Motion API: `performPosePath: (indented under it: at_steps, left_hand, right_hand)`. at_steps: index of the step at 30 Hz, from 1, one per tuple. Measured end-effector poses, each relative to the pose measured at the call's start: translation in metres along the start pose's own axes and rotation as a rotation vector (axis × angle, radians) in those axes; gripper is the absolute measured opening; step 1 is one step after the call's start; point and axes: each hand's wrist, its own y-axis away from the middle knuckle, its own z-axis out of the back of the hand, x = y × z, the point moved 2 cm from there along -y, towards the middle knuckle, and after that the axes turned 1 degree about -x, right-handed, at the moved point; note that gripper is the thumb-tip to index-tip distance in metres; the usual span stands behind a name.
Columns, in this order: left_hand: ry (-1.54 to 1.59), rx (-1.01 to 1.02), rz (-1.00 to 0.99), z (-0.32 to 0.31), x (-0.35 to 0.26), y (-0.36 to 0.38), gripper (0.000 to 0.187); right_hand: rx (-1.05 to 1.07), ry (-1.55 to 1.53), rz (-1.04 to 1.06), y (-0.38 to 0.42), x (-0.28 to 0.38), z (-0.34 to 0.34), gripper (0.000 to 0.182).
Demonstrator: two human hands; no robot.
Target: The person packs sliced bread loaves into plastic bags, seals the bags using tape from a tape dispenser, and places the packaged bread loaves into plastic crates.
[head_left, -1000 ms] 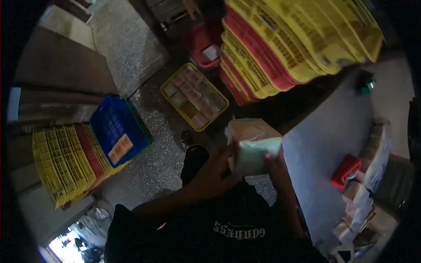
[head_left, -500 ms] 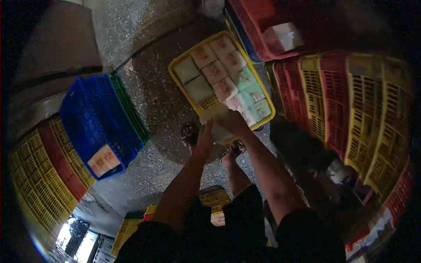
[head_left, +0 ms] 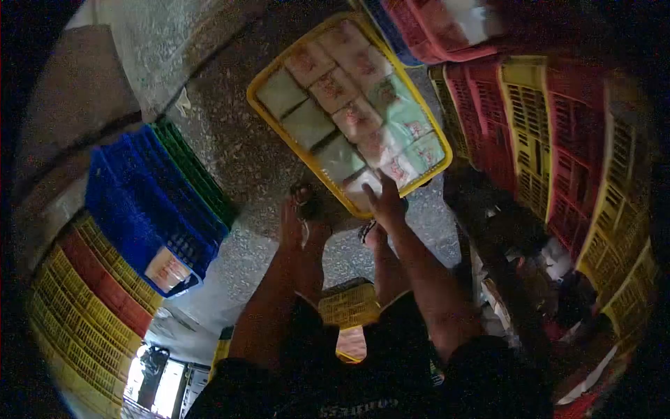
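A yellow crate [head_left: 283, 134] on the floor in front of me holds several square plastic-wrapped packs, some with red print and some plain whitish. My right hand [head_left: 386, 201] reaches over its near corner, thumb and fingers apart, touching a whitish pack [head_left: 363, 183] that lies there. Outside the crate, my left hand [head_left: 290, 225] hangs low beside my foot with its fingers stretched out and nothing in it. Dim light and blur hide the finer detail of its fingers.
Blue crates [head_left: 139, 202] with green ones [head_left: 192, 167] stand at the left, a printed pack [head_left: 167, 271] in the front one. Yellow and red crates [head_left: 105, 293] are stacked behind. More stacks [head_left: 527, 140] line the right, and a red crate [head_left: 447, 42] stands at the top.
Both hands held a whitish pack over the crate's near corner; it now lies in that corner. My left hand has moved off to the left, while my right hand stays at the pack.
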Motion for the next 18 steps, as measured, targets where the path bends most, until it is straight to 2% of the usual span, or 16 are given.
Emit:
performPosePath:
  at_steps: [1,2,3,4,5,6,7,8,9,10,11,13,15,17,18]
  left_hand:
    - [0.258,0.262,0.057,0.052,0.016,-0.002,0.061]
    - [-0.367,0.012,-0.112,0.057,-0.004,0.052,0.059]
    - [-0.991,-0.105,-0.213,0.064,-0.022,0.093,0.057]
    - [-1.390,-0.114,-0.318,0.076,-0.037,0.123,0.055]
    - [-1.672,-0.071,-0.427,0.085,-0.051,0.143,0.053]
    - [-1.856,-0.048,-0.547,0.090,-0.069,0.155,0.052]
    - [-2.015,0.026,-0.539,0.101,-0.087,0.165,0.053]
    - [-2.005,0.077,-0.483,0.092,-0.110,0.171,0.053]
    - [-1.948,0.128,-0.415,0.079,-0.135,0.173,0.053]
    - [-1.859,0.159,-0.317,0.065,-0.154,0.173,0.053]
    - [-1.785,0.191,-0.217,0.054,-0.171,0.173,0.053]
    - [-1.724,0.260,-0.089,0.025,-0.191,0.168,0.053]
    - [-1.763,0.303,-0.033,-0.003,-0.207,0.171,0.053]
    - [-1.851,0.364,-0.012,-0.025,-0.209,0.167,0.053]
    - [-1.898,0.403,-0.006,-0.041,-0.204,0.168,0.052]
  right_hand:
    - [0.053,-0.084,-0.138,0.031,-0.006,0.014,0.058]
    - [0.089,-0.119,-0.280,0.069,-0.014,0.030,0.056]
    - [0.120,-0.151,-0.427,0.108,-0.028,0.043,0.055]
    - [0.147,-0.177,-0.572,0.147,-0.040,0.058,0.054]
    - [0.072,0.101,-0.547,0.197,-0.080,0.048,0.058]
    - [-0.060,-0.018,-0.543,0.248,-0.088,0.055,0.051]
    - [-0.205,-0.143,-0.556,0.293,-0.088,0.055,0.044]
    - [-0.296,-0.189,-0.622,0.329,-0.100,0.042,0.044]
    - [-0.280,-0.047,-0.651,0.371,-0.116,0.013,0.042]
    - [-0.279,-0.108,-0.757,0.414,-0.124,-0.013,0.045]
    - [-0.316,-0.332,-0.831,0.458,-0.131,-0.049,0.048]
    - [-0.590,-1.261,-0.755,0.531,-0.155,-0.147,0.055]
    - [-0.485,-0.712,-1.041,0.541,-0.085,-0.189,0.058]
    - [-0.428,-0.507,-1.226,0.569,-0.022,-0.188,0.061]
    - [-0.461,-0.681,-1.154,0.588,0.019,-0.175,0.062]
